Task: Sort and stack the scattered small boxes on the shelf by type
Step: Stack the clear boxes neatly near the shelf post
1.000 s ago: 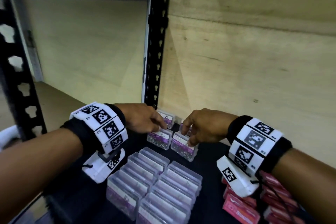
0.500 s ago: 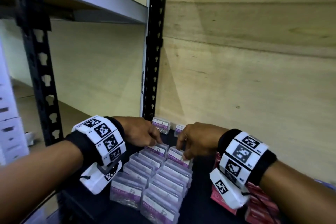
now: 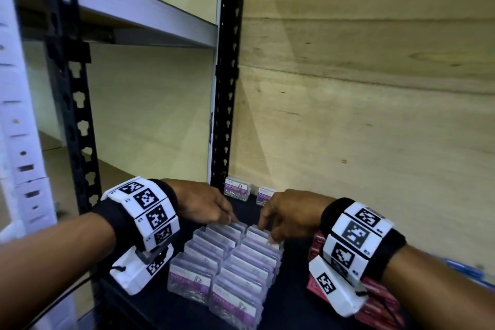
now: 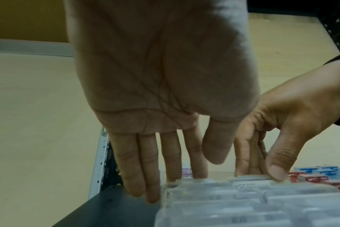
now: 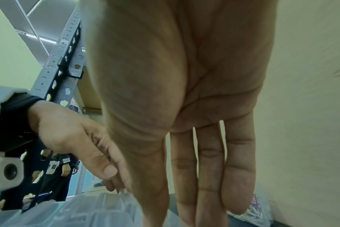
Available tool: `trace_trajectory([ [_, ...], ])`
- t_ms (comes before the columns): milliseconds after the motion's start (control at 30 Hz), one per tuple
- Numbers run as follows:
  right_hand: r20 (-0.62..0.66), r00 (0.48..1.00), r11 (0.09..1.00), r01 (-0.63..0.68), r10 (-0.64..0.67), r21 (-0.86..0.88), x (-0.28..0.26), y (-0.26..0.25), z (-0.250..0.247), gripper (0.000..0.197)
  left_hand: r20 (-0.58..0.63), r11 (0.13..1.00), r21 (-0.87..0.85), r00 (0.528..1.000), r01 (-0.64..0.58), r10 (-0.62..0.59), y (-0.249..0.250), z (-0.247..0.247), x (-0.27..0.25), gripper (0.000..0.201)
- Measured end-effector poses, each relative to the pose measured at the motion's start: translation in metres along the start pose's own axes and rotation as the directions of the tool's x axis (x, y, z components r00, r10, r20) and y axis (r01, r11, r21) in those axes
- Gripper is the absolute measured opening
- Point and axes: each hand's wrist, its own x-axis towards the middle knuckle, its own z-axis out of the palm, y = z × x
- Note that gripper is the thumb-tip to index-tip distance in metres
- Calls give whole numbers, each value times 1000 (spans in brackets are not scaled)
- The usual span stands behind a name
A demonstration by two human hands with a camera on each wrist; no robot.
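Clear paper clip boxes with purple labels stand in two rows (image 3: 227, 262) on the black shelf (image 3: 289, 303). My left hand (image 3: 231, 218) (image 4: 180, 176) has straight fingers against the far side of the left row's last box (image 3: 227, 228) (image 4: 194, 182), its thumb clear of it. My right hand (image 3: 267, 233) (image 4: 260, 173) (image 5: 194, 207) pinches the right row's last box (image 3: 258, 234) (image 4: 250, 179), thumb on the near edge and fingers behind. Two loose boxes (image 3: 237, 190) (image 3: 263, 194) of the same kind sit at the back wall.
Red boxes (image 3: 317, 244) (image 4: 309, 178) lie stacked under my right wrist, with blue boxes (image 4: 324, 170) beyond them. A black slotted post (image 3: 227, 88) stands just behind the left hand. The plywood back wall (image 3: 375, 115) closes the shelf. A person (image 5: 62, 169) stands in the distance.
Each hand has drawn one clear box from near the back wall to the far end of its row. The head view has tilted upward.
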Motion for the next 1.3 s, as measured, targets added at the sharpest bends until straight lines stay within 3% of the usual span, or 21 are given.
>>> trace_trajectory([
  [100,-5,1000,1000,4,-4,-6,-4,-3,0,33,47,999,-35,999,12,-10,1,-1,-4,39],
  [367,-18,1000,1000,15,-15,-24,-19,-5,5,35,162,991,133,986,23,-45,-1,-9,-25,104],
  [600,91,995,1000,-28,29,-14,-24,-17,7,78,226,948,319,969,22,-99,-15,2,-44,146],
  [733,122,991,998,-45,49,-34,-24,-18,9,92,189,943,332,978,21,-88,-12,11,-48,144],
  [967,113,992,999,-49,48,0,-27,-18,11,77,107,946,324,992,29,-67,-8,17,-44,121],
  [1100,110,993,999,-39,38,5,-23,-13,11,78,144,940,340,985,42,-96,-9,5,-43,120],
  [1200,117,992,999,-42,39,24,-17,-7,3,73,123,914,388,977,115,-175,-13,-13,-38,120],
  [1300,36,998,999,-43,42,17,-6,4,-11,61,34,905,387,977,179,-208,-15,-33,-27,110],
])
